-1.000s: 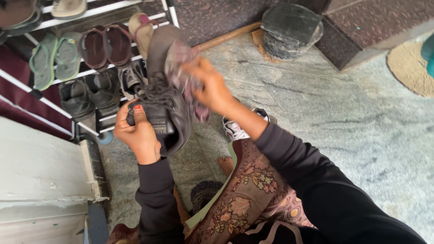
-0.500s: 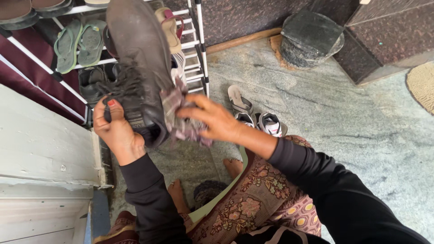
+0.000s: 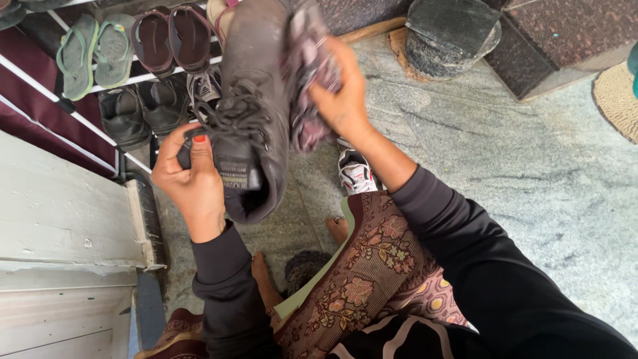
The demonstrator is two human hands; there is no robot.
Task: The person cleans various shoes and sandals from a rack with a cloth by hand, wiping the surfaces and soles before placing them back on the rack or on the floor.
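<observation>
My left hand (image 3: 193, 183) grips the heel end of a dark grey laced shoe (image 3: 256, 86), holding it up with the toe pointing away from me. My right hand (image 3: 342, 100) holds a bunched, faded purple cloth (image 3: 307, 73) pressed against the shoe's right side near the toe. The laces hang loose over the tongue. Both arms wear black sleeves.
A white metal shoe rack (image 3: 73, 86) at upper left carries green flip-flops (image 3: 93, 50), maroon sandals (image 3: 169, 40) and black shoes (image 3: 136, 110). A white sneaker (image 3: 355, 174) lies on the stone floor below my right wrist. A round dark stone block (image 3: 448, 33) and a woven mat (image 3: 618, 100) sit farther off.
My right hand with the cloth has slid from the shoe's heel side up toward the toe. The shoe has tilted slightly and the view has shifted.
</observation>
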